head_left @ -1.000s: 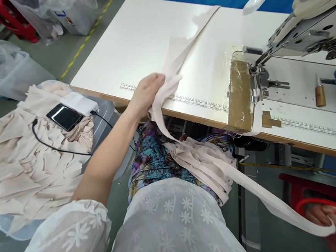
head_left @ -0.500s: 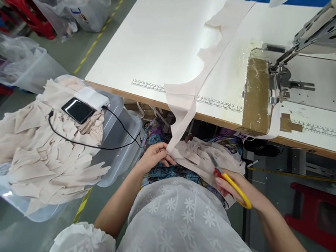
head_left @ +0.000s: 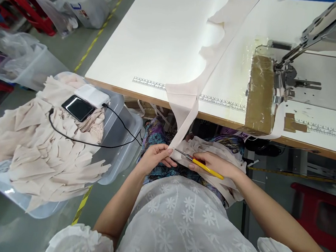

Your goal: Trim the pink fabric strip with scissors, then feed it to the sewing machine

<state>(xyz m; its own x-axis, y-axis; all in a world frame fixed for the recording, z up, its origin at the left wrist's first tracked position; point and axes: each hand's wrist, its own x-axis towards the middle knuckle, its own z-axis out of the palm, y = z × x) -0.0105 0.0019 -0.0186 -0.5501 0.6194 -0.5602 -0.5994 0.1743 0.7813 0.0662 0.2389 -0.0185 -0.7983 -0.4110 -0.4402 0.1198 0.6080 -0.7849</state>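
**Scissors at the Lower End of a Beige Fabric Strip**

The left hand is pinching the lower end of a beige fabric strip between thumb and fingers, above the lap. From this grip, the strip is running upward over the front edge of the white worktop and is lying across it to the far side, its left border showing scalloped cut-outs and its right border running nearly straight. Near the front edge it is crossing a printed ruler scale.

The right hand is closing around a pair of yellow-handled scissors, whose blades are pointing left toward the strip, just beside the left fingertips; whether the blades are touching the cloth cannot be told. Beneath the scissors, a heap of similar beige cloth is resting on the lap.

At right, a sewing machine is standing on the worktop, with brown tape beside its needle area. At left, a plastic bin is holding many beige fabric pieces, on which a smartphone and a white power bank are lying side by side.
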